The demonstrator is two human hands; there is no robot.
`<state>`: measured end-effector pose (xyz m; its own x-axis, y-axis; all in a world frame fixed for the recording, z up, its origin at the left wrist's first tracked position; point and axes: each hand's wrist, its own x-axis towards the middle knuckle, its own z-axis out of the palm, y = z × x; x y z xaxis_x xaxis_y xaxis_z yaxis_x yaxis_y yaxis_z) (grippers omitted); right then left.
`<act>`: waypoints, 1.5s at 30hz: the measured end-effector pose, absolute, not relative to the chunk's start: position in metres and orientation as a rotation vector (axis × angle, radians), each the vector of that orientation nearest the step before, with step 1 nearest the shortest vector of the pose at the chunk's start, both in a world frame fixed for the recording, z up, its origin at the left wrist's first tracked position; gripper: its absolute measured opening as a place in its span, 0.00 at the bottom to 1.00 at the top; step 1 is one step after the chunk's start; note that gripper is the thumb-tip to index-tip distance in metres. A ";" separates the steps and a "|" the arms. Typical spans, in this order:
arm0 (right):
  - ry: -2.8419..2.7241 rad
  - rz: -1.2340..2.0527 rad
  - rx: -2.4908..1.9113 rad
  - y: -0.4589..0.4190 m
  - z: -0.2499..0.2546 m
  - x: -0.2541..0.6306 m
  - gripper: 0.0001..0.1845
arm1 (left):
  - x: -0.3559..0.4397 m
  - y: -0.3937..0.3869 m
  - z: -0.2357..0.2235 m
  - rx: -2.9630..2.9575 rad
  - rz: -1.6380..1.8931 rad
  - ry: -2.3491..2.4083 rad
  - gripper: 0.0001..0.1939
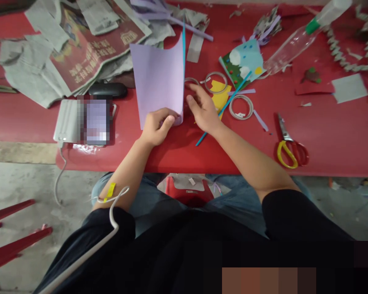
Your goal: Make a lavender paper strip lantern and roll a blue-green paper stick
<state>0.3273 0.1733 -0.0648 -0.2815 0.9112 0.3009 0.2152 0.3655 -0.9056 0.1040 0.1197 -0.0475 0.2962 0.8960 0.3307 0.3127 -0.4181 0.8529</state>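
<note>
A sheet of purple paper stands partly lifted over the red table, its top edge curved. My left hand is closed at its lower right corner, thumb and curled fingers on the paper. Along the sheet's right side shows a thin blue edge. Just right of that edge is my right hand, fingers apart and holding nothing I can see. A narrow blue strip runs diagonally beside the right hand and its wrist, over yellow paper.
Rolls of tape lie right of my hand, with scissors farther right. A decorated blue-green card and a plastic bottle are behind. Newspapers, a phone and a white power bank occupy the left.
</note>
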 end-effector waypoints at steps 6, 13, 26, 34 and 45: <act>-1.793 0.836 -0.953 0.148 -0.045 0.319 0.31 | 0.116 0.129 -0.062 1.257 1.266 1.024 0.32; -1.812 0.781 -0.960 0.141 -0.045 0.315 0.27 | 0.109 0.140 -0.071 1.152 1.321 1.039 0.26; -1.554 0.698 -1.140 0.165 -0.065 0.331 0.33 | 0.109 0.126 -0.061 1.678 1.592 1.458 0.20; -1.597 0.852 -1.242 0.159 -0.031 0.340 0.39 | 0.098 0.124 -0.068 2.237 1.621 1.374 0.17; -1.570 0.970 -1.361 0.169 -0.049 0.336 0.17 | 0.114 0.115 -0.044 2.599 0.919 1.099 0.12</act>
<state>0.3360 0.1692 -0.0490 -0.0760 0.9924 0.0967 0.3575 0.1177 -0.9265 0.1143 0.1153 -0.0435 0.5377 0.6973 0.4740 0.5899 -0.7128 0.3795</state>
